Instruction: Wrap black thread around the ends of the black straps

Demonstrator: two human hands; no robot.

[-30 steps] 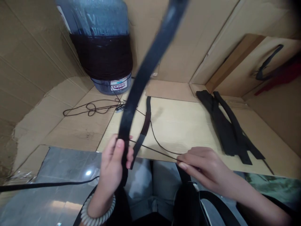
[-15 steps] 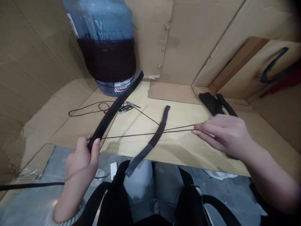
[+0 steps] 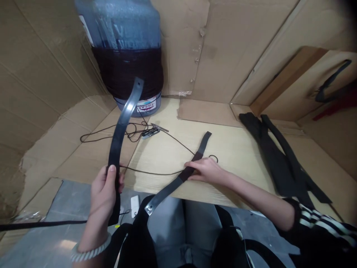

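So the left hand (image 3: pixel 104 190) has a firm grip on a long, curved, glossy black flat strip (image 3: pixel 117 137) by its near part, far end sticking up in front of the jug. The right hand (image 3: pixel 209 170) has its fingers closed around the wrapped middle of a second curved black strip with a dark brown band (image 3: pixel 186 173), which lies slantwise, near end poking past the tabletop (image 3: pixel 231 141) edge. A thin dark cord (image 3: pixel 152 173) sags between the two.

My guess: both strips are light, fairly stiff and a bit springy, slick on the shiny faces. I'd grab the brown band, not the ends.

Farther out, small metal snips (image 3: pixel 150 132) sit near the big blue plastic water jug (image 3: pixel 125 22), with black flat pieces (image 3: pixel 267 152) piled right.

Versus half a second ago: right hand was off to the right with the cord taut; now it's on the band and the cord's slack.
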